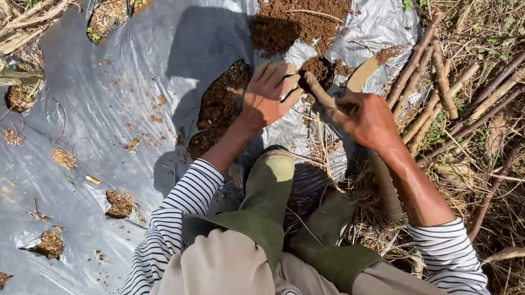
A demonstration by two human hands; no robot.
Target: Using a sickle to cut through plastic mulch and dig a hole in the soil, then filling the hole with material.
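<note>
I look down on my left hand (269,95), fingers spread and loose, resting flat at the rim of a small planting hole (317,70) torn in the grey plastic mulch sheet (122,91); it grips nothing. My right hand (366,117) is clenched around a brown stem cutting (319,90), which slants up and left so that its far end sits at the hole, right beside the left fingertips. The hole holds dark loose soil. Just beyond it a mound of brown soil (300,11) lies heaped on the sheet, and a longer tear (218,106) filled with soil opens just left of my left wrist. A curved blade (367,71), smeared with earth, lies on the plastic just above the right hand. To the right, where the sheet ends, a bundle of stem cuttings (444,94) lies on dry grass, near the right hand but apart from it. My green rubber boots (270,199) stand close under both hands, leaving little room there. The widest open stretch is the sheet to the left, dotted with small soil-filled holes (119,203) and bordered by dry stalks (15,12) at the far left edge.
</note>
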